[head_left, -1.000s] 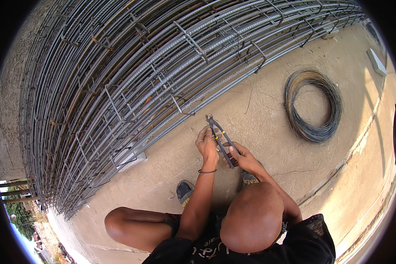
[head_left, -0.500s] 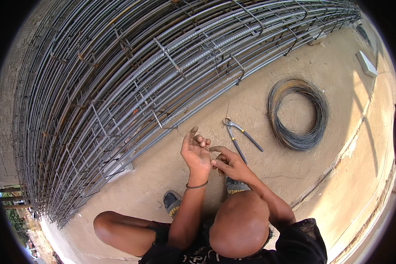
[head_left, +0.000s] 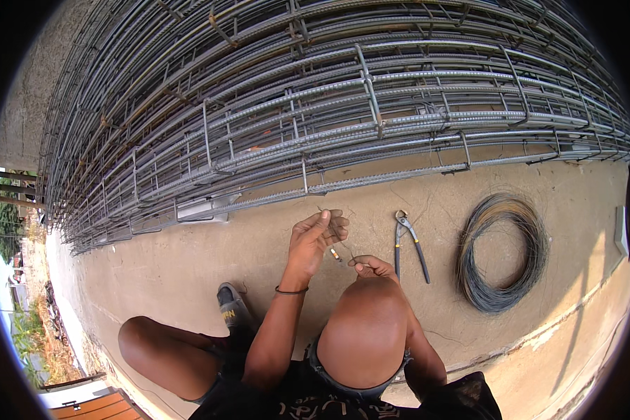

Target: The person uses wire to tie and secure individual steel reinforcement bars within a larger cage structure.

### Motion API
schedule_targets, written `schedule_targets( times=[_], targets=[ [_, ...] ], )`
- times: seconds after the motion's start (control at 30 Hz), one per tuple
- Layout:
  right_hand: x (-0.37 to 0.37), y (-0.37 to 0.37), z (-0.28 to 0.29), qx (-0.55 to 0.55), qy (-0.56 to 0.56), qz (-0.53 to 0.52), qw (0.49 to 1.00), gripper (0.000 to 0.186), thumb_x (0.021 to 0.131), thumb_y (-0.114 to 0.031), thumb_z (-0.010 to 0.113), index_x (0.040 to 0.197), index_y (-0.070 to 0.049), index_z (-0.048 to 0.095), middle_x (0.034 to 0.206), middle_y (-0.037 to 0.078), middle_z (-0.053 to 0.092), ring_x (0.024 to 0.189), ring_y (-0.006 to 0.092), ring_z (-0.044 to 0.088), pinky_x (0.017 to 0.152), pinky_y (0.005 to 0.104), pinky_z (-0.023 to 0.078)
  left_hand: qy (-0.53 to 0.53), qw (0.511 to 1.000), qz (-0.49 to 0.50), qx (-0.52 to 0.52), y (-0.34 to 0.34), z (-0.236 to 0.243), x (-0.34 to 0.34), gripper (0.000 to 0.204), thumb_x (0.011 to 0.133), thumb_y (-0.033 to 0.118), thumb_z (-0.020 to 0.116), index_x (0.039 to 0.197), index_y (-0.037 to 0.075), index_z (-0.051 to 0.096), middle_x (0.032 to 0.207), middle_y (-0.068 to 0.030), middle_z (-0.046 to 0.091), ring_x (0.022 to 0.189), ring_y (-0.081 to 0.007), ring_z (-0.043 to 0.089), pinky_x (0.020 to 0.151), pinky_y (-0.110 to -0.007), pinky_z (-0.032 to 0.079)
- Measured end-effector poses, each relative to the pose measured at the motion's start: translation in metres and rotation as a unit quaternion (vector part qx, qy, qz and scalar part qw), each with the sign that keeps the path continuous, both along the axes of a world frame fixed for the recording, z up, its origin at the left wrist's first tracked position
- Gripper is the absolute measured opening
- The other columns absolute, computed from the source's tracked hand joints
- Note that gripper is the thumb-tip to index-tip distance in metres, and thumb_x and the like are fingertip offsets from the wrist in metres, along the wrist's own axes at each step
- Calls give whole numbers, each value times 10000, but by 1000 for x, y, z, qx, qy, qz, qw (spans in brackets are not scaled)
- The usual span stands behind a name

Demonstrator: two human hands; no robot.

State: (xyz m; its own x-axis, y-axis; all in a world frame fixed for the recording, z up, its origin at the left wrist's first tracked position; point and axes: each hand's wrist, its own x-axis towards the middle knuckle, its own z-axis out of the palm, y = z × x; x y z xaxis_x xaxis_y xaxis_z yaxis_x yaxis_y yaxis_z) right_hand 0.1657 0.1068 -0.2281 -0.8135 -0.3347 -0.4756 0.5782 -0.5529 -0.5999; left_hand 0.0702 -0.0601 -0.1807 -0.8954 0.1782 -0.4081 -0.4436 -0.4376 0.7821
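Observation:
A thin dark wire [head_left: 347, 248] spans the gap between my two hands. My left hand [head_left: 315, 234] is closed on its upper part, thumb against the curled fingers, just short of the nearest rebar cage. Lower and to the right, my right hand [head_left: 373, 267] pinches the other end between thumb and finger; my raised knee hides part of this hand. A pair of end-cutting pincers [head_left: 414, 241] with dark, yellow-banded handles lies on the concrete to the right. A small orange-and-white object [head_left: 335, 255] shows just below my left hand, too small to name.
Stacked rebar cages [head_left: 273, 133] with protruding stirrups fill the far side, propped on a pale block [head_left: 203, 208]. A large coil of tie wire [head_left: 469, 255] rests on the concrete floor [head_left: 441, 301] at the right. My shod foot [head_left: 234, 302] stands at the lower left.
The view has turned, so the cages run more level and the pincers and coil appear farther right. My left fingers have curled in, and my right hand now sits partly behind my knee.

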Motion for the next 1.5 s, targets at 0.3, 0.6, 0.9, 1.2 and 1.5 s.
schedule_targets(
  times=[0.3,0.6,0.9,1.2,1.5],
  targets=[
    [31,-22,-6,196,-69,59,976,154,962,-147,608,1050,-38,672,607,-36,545,495,35,430,455,216,307,97,933,-61,-340,-32,-48,26,294,964,228,609,908,-45,701,791,-94,697,580,-141,635,562,-265,531],
    [59,-47,32,349,35,-29,936,171,951,-111,608,1034,21,678,625,1,572,549,64,500,520,244,396,-36,992,-10,-118,-64,-54,17,312,929,243,667,987,-63,688,881,-130,708,773,-189,699,692,-285,585],
    [53,-106,130,492,10,83,867,192,954,-145,617,1022,22,683,698,24,608,609,96,550,587,254,441,-45,994,-30,100,-114,-32,28,221,927,192,670,872,-19,701,795,-62,699,698,-126,651,676,-259,529],
    [11,-176,219,613,-125,306,718,277,931,-277,645,1140,-95,665,763,72,678,676,120,624,615,291,512,-93,991,-64,69,-145,-27,36,233,912,171,678,811,-39,674,698,-79,682,603,-122,633,600,-264,522],
    [5,-228,183,508,-102,122,847,264,972,-254,598,1142,-58,649,741,44,652,643,106,616,587,255,502,-18,979,-105,176,-176,-15,13,261,902,184,686,742,-22,671,660,-57,677,566,-108,613,561,-256,503]
  ],
)
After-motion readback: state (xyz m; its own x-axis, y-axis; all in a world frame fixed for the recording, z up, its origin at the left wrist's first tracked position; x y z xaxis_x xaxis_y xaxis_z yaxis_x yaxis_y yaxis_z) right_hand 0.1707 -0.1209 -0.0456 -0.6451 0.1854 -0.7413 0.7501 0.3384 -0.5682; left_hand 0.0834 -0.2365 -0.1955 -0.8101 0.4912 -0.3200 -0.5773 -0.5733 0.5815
